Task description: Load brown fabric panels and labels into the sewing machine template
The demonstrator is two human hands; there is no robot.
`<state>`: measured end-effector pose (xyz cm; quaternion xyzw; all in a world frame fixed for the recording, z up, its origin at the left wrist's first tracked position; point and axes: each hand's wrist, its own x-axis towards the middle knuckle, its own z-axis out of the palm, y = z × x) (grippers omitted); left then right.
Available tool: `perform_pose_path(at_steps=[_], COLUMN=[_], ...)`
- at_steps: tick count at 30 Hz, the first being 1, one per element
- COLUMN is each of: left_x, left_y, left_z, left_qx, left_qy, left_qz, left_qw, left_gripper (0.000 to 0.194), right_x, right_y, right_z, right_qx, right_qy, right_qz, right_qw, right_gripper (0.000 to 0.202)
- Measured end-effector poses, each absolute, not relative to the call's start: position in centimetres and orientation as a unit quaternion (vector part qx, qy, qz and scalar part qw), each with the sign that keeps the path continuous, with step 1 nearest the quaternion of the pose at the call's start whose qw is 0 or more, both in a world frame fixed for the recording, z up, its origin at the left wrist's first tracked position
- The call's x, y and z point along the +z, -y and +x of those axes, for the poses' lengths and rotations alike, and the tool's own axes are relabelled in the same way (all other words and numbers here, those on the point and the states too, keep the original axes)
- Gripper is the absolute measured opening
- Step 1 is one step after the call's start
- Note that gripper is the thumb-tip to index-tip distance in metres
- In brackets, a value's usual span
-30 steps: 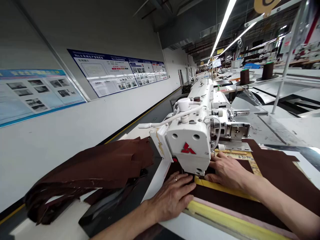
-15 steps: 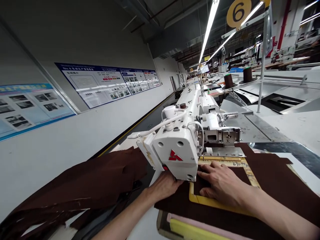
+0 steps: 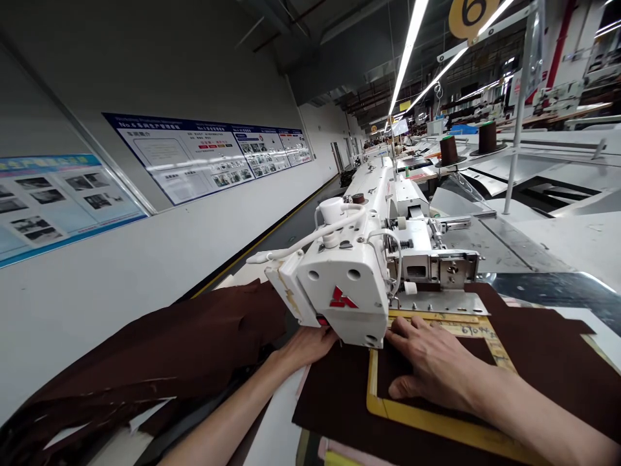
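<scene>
Brown fabric [image 3: 332, 398] lies flat beneath the yellow frame [image 3: 436, 422].
Right hand [image 3: 431, 356] presses inside the frame's edges – fingers close, thumb apart; left hand [image 3: 308, 346] reaches beside the machine head [image 3: 347, 294] – finger state indeterminable.

Round hanging sign [image 3: 473, 18]: numeral "6". Long wall board [image 3: 208, 158]: heading "No.6", followed by Chinese characters; smaller print illegible. Light-blue board [image 3: 63, 213]: Chinese heading, partly cut off. Sewing machine [image 3: 361, 268], front: red three-diamond emblem [image 3: 343, 298]. Yellow frame [image 3: 436, 424]: handwriting beginning "6", remainder unclear.
</scene>
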<state>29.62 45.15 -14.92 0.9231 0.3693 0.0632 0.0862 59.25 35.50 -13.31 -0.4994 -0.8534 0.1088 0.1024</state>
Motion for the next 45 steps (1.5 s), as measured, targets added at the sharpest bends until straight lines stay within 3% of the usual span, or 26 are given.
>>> perform_pose_path(at_steps=[6,14,22,36,45], left_x=[-12.3,-12.4,-12.1,-10.5,-11.0], left_y=[-42.4,-41.1,-39.8,-35.7,-33.9], left_z=[27.4,25.8,25.9,29.1,32.8], left_qx=[0.076,0.106,0.109,0.143,0.185], left_qy=[-0.427,-0.447,-0.435,-0.361,-0.240], left_qz=[0.892,0.878,0.882,0.905,0.941], left_qw=[0.132,0.135,0.148,0.170,0.149], left_gripper=[0.045,0.041,0.038,0.030,0.026], right_x=[-12.4,-13.2,-14.1,-13.3,-14.8], right_y=[-35.6,-33.8,-32.6,-32.7,-32.5], right_z=[58.7,58.6,58.0,57.8,58.1], right_qx=[0.127,0.134,0.126,0.131,0.104], right_qy=[0.853,0.852,0.854,0.860,0.866], right_qz=[-0.498,-0.493,-0.493,-0.485,-0.470], right_qw=[0.088,0.112,0.110,0.089,0.134], right_gripper=[0.055,0.047,0.056,0.049,0.044])
